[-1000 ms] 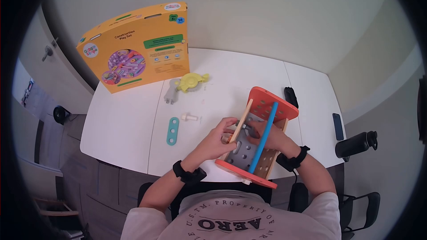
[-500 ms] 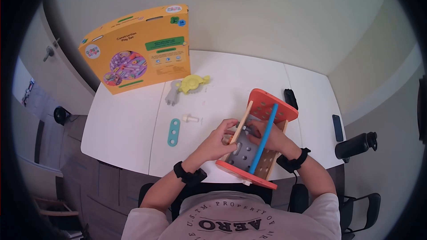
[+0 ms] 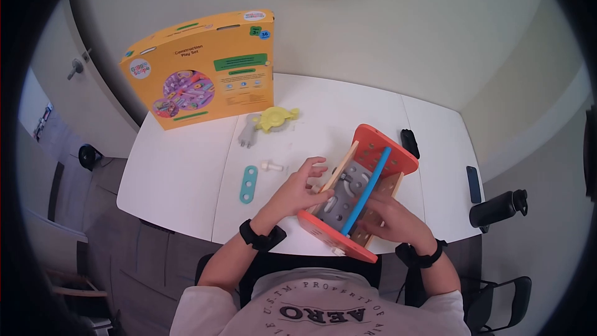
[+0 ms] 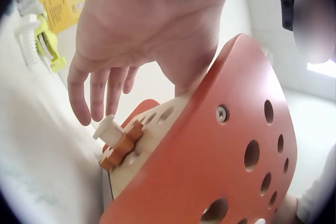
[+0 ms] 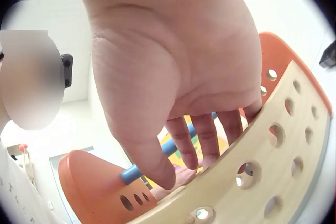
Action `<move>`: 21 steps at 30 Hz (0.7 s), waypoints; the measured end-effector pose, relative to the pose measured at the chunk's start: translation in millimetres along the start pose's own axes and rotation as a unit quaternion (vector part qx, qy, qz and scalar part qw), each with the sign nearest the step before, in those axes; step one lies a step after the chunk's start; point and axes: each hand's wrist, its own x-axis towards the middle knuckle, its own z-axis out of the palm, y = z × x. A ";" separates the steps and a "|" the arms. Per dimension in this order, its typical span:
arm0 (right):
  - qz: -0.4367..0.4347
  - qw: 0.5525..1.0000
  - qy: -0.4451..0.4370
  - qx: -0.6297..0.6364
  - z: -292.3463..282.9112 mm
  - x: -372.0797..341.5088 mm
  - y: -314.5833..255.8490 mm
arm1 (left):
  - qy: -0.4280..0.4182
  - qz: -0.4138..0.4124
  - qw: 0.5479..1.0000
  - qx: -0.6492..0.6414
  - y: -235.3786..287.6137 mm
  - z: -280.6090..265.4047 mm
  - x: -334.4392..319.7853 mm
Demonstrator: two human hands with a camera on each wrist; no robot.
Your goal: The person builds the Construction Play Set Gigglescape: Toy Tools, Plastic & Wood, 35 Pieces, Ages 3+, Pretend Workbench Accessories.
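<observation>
A toy toolbox with orange-red ends (image 3: pixel 388 149), pale wooden sides (image 5: pixel 283 129) and a blue bar (image 3: pixel 368 193) sits tilted on the table. My left hand (image 3: pixel 297 194) is at its left side, thumb at the panel's top edge and fingers extended away. Below those fingers, in the left wrist view, a cream bolt (image 4: pixel 109 131) stands through an orange toothed piece (image 4: pixel 123 146) against the panel. My right hand (image 3: pixel 398 219) reaches over the right side, its loosely bent fingers dipping inside near the bar. A dark grey bolt end (image 3: pixel 344 177) shows on the left panel's inner face.
On the white table (image 3: pixel 180 186) lie a teal three-hole strip (image 3: pixel 249 185), a cream bolt (image 3: pixel 272 166), a yellow piece (image 3: pixel 277 119) and a grey piece (image 3: pixel 248 132). A yellow box (image 3: pixel 202 74) stands behind. Rightward are a black case (image 3: pixel 409 144), phone (image 3: pixel 473 185) and black bottle (image 3: pixel 497 208).
My right hand has drawn back from the dark bolt toward the right side of the toolbox. The left fingers have lifted off the outer bolt and straightened. The head view has shifted slightly.
</observation>
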 end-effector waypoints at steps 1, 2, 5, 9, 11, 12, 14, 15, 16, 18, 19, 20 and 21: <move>0.010 0.999 -0.021 0.045 -2.3 -3.0 -5.4 | 0.010 -0.004 1.000 0.026 6.0 -3.6 -0.7; 0.020 0.995 -0.042 0.091 -3.2 -5.5 -6.9 | 0.022 -0.003 0.999 0.048 9.9 -8.4 -1.1; 0.006 0.989 -0.039 0.142 -0.2 -12.2 -1.0 | 0.062 0.002 0.991 0.115 15.1 -32.0 -4.5; -0.004 0.965 -0.034 0.261 -2.0 -19.5 4.8 | 0.151 -0.006 0.962 0.225 -0.7 -75.4 -10.4; -0.036 0.963 -0.043 0.263 -8.0 -19.1 -3.2 | 0.179 -0.034 0.942 0.281 -7.0 -89.8 -13.9; -0.036 0.960 -0.048 0.275 -7.4 -18.9 -4.0 | 0.180 -0.052 0.934 0.303 -9.0 -96.0 -15.3; -0.036 0.953 -0.058 0.295 -5.4 -19.6 -3.4 | 0.191 -0.079 0.923 0.325 -10.8 -100.5 -16.3; -0.031 0.951 -0.071 0.299 -3.6 -20.4 0.0 | 0.200 -0.088 0.920 0.325 -12.4 -98.4 -14.9; -0.025 0.949 -0.084 0.303 -1.2 -21.5 5.0 | 0.209 -0.096 0.917 0.324 -14.9 -96.4 -13.5; -0.023 0.947 -0.098 0.305 -0.2 -21.4 8.9 | 0.202 -0.102 0.912 0.343 -25.5 -93.4 -11.8; -0.027 0.948 -0.099 0.302 -1.1 -21.4 8.7 | 0.197 -0.104 0.909 0.352 -29.5 -91.7 -11.1; -0.031 0.949 -0.100 0.299 -1.9 -21.1 8.2 | 0.191 -0.100 0.910 0.354 -33.0 -90.6 -10.6; -0.038 0.941 -0.093 0.324 -2.0 -21.2 7.6 | 0.185 -0.097 0.911 0.356 -36.0 -89.6 -10.3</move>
